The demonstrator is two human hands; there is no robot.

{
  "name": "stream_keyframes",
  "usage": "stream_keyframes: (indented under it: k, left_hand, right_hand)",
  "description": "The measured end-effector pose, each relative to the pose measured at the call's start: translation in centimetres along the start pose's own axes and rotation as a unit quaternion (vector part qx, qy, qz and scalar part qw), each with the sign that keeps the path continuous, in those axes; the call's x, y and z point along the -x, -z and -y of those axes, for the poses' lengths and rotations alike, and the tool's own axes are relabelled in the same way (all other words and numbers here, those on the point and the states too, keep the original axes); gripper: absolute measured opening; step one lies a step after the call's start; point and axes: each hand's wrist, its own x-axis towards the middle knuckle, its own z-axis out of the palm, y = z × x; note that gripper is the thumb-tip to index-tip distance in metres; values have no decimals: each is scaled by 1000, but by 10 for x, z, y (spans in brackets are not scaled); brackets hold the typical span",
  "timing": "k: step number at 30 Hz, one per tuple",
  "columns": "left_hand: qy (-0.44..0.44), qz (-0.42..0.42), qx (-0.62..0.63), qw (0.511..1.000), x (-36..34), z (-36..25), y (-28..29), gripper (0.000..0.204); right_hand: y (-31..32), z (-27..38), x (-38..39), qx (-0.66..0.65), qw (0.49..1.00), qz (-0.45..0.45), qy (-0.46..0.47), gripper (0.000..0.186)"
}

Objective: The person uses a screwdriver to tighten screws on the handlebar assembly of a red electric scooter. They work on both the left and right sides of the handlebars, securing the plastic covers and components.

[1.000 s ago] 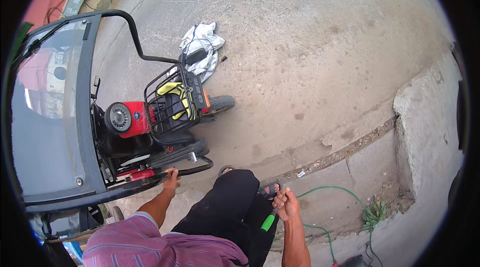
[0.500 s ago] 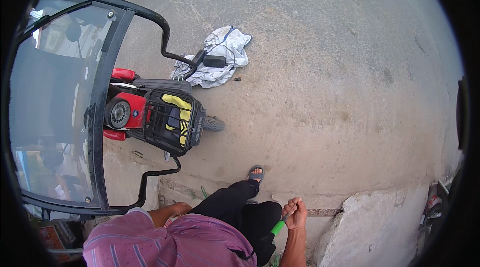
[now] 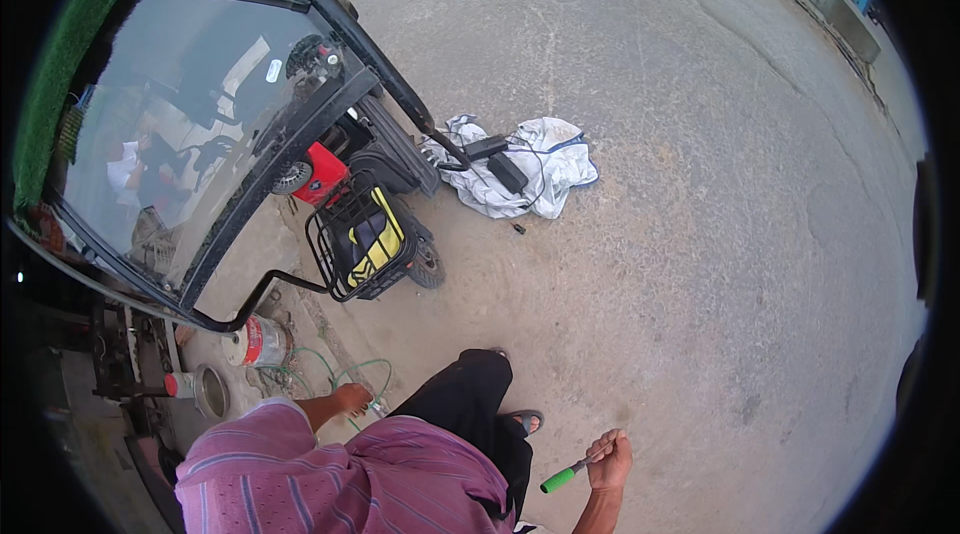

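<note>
My right hand (image 3: pixel 610 459) is closed in a fist round the dark, thin shank of a green-handled tool; its green grip (image 3: pixel 558 480) sticks out to the left. The tool's working end is hidden in my fist. On the other side of my body, my left hand (image 3: pixel 352 399) is curled beside my hip. A small silvery piece (image 3: pixel 377 409) shows at its fingers; what it is cannot be made out. Thin green cord (image 3: pixel 388 366) lies in loops on the ground just beyond that hand.
A red vehicle (image 3: pixel 322 174) with a windscreen (image 3: pixel 190 124) and wire front basket (image 3: pixel 318 234) stands ahead left. Beside it, a silvery sheet (image 3: pixel 565 159) carries black boxes (image 3: pixel 508 172). A paint-type bucket (image 3: pixel 262 342) and metal bowl (image 3: pixel 211 391) stand at left. Road spreads right.
The view has turned, and my legs have shifted mid-step. The vehicle now appears at an angle, and the bucket, bowl and more green cord show. The green-handled tool stays in my right hand.
</note>
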Motion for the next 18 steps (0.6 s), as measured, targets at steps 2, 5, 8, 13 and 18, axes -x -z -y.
stream_keyframes:
  k: [2, 5, 8, 13, 18]
  left_hand:
    - [17, -17, 5, 1000, 30, -15, -32, 26]
    - [54, 33, 17, 998, -4, 9, -80, 30]
    - [53, 47, 0, 998, 2, -92, -110, 28]
    - [-103, 3, 278, 955, 28, -310, -110, 35]
    - [-165, -31, 381, 909, 56, -470, -103, 37]
  right_hand:
    - [-20, 60, -43, 39, 999, -3, -10, 31]
    - [-55, 134, -114, 122, 991, 40, -44, 30]
    - [-103, 186, -174, 135, 988, 48, -58, 33]
    - [-169, 263, -256, 204, 967, 115, -100, 33]
    - [-230, 354, -376, 237, 952, 139, -132, 33]
